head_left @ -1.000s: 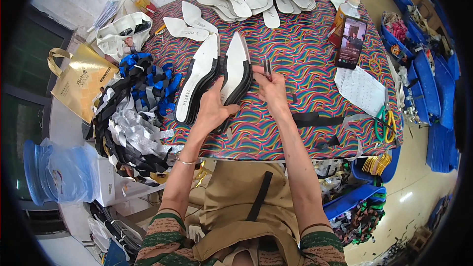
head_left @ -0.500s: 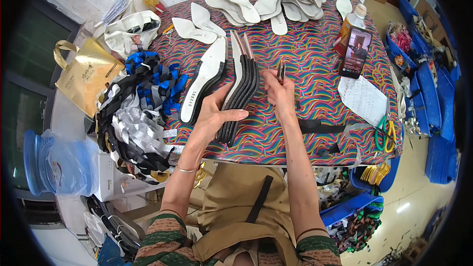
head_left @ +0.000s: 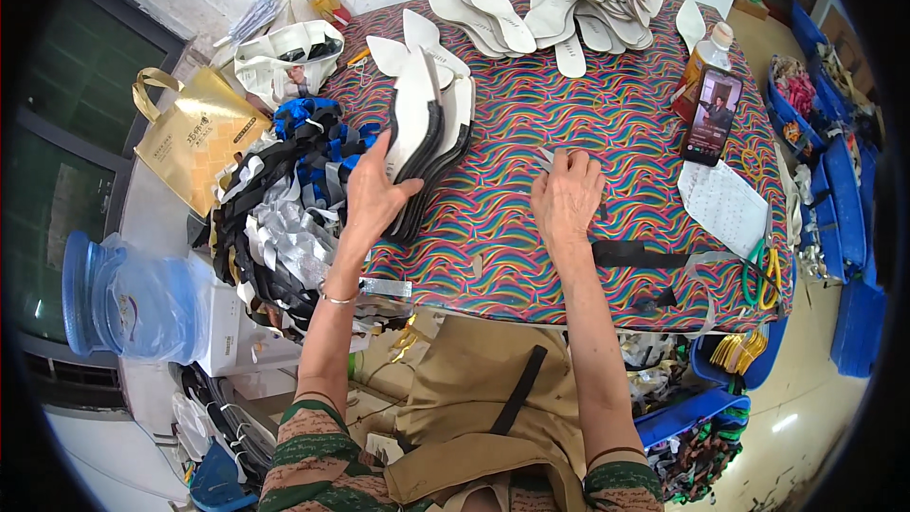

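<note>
White shoe insoles (head_left: 414, 109) with black-wrapped edges stand in a thick stack at the left of the table. My left hand (head_left: 373, 188) is closed round the stack's near left side, thumb on the near end and fingers partly hidden by the insoles. Further right, my right hand (head_left: 571, 192) rests low over the patterned cloth, back of the hand up and fingers curled. A small metal tool (head_left: 544, 157) pokes out past its index finger and thumb; most of it is hidden, so its kind is unclear. Black strip (head_left: 627, 254) lies by the right wrist.
Bare white insoles (head_left: 483, 19) are piled along the back edge. Black, blue and silver strips (head_left: 284, 218) heap at the left. A phone (head_left: 713, 117) leans on a bottle (head_left: 711, 49) at the right, near paper (head_left: 725, 204) and scissors (head_left: 761, 275). Blue bins (head_left: 839, 199) line the floor.
My left hand has brought its insoles left against the other stack, and they now stand together. My right hand has lowered and turned back-up, hiding more of the metal tool. The view has shifted.
</note>
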`<move>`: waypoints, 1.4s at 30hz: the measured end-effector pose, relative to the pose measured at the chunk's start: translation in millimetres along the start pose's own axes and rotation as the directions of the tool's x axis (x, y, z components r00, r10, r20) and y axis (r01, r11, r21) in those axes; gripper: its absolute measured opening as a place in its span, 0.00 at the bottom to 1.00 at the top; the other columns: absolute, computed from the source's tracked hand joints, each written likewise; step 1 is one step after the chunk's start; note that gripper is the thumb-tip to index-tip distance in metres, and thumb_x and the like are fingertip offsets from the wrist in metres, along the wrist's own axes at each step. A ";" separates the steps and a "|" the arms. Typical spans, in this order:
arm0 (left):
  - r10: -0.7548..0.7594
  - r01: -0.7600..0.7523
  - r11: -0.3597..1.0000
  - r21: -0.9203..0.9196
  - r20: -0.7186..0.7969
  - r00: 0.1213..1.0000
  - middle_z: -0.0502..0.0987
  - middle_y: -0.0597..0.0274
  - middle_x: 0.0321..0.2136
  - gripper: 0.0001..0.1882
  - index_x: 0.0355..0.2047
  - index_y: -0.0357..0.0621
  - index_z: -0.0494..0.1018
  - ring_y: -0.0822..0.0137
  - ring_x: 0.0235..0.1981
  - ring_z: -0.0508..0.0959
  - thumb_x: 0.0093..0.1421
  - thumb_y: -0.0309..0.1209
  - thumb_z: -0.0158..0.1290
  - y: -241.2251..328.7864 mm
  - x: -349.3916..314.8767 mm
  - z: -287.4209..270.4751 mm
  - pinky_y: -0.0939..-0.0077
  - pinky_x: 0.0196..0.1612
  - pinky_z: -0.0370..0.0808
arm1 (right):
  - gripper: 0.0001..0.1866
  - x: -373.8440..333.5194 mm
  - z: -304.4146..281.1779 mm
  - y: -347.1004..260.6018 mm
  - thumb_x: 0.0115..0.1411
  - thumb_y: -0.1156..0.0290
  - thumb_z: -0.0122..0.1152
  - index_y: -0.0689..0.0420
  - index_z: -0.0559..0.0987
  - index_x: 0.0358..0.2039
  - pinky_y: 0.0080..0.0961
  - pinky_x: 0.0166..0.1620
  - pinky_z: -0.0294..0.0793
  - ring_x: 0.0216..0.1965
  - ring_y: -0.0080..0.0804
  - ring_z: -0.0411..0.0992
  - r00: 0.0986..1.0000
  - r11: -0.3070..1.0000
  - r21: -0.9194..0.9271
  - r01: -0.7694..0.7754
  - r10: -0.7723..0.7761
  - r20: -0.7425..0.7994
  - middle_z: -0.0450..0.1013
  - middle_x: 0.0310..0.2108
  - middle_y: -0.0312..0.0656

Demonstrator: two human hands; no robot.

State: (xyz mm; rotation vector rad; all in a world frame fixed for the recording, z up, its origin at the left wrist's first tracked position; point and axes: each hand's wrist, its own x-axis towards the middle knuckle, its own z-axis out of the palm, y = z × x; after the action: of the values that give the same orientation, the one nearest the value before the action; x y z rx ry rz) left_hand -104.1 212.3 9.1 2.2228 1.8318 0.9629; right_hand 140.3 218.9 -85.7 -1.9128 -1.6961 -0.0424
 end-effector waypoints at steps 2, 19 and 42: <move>-0.128 0.137 0.988 -0.069 0.124 0.984 0.78 0.38 0.42 0.41 0.56 0.27 0.64 0.53 0.43 0.79 0.40 0.27 0.66 -2.4 3.1 -0.8 0.68 0.49 0.72 | 0.17 -0.2 -11.2 -6.4 0.50 0.73 0.61 0.62 0.75 0.42 0.41 0.47 0.70 0.47 0.49 0.67 0.981 0.990 0.011 0.142 -0.139 -0.137 0.68 0.41 0.49; -0.257 0.514 0.504 -0.694 0.448 0.856 0.79 0.54 0.41 0.32 0.55 0.29 0.66 0.67 0.40 0.78 0.49 0.23 0.61 -22.6 -3.8 -0.1 0.73 0.46 0.74 | 0.25 -37.6 29.1 -94.7 0.59 0.75 0.56 0.68 0.66 0.57 0.21 0.35 0.72 0.34 0.23 0.71 0.861 -0.168 0.846 -0.506 -0.050 0.505 0.70 0.34 0.36; -0.215 0.424 0.661 -0.619 0.385 0.898 0.60 0.46 0.54 0.37 0.57 0.25 0.62 0.54 0.58 0.62 0.58 0.45 0.57 34.6 -66.0 69.1 0.65 0.59 0.61 | 0.27 -50.9 -27.5 -12.4 0.57 0.68 0.64 0.64 0.68 0.54 0.22 0.37 0.69 0.32 0.23 0.68 0.852 0.255 0.823 -0.507 0.006 0.523 0.69 0.34 0.37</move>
State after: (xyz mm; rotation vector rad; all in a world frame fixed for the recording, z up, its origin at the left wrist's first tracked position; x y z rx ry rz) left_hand -43.3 163.7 -56.3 1.4195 1.3472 0.9767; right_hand 128.6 161.4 -77.7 -1.1756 -1.0484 1.3547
